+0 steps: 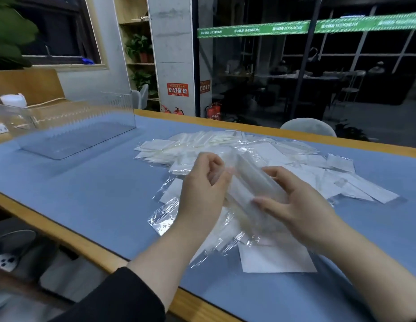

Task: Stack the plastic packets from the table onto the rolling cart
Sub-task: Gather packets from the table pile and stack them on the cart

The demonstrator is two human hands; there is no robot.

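Packets (260, 154) lie heaped on the table (86, 194), right of a clear box (70, 126).

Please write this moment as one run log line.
left hand: holds packet bundle | right hand: holds bundle | loose packets: on table | cart: unseen

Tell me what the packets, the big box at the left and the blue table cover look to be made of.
Packets: thin clear plastic film, glossy and crinkled, with white inserts, perhaps paper. Box: rigid clear plastic, probably acrylic; you see through its walls. Table cover: matte blue mat, no glare, maybe felt or rubber.
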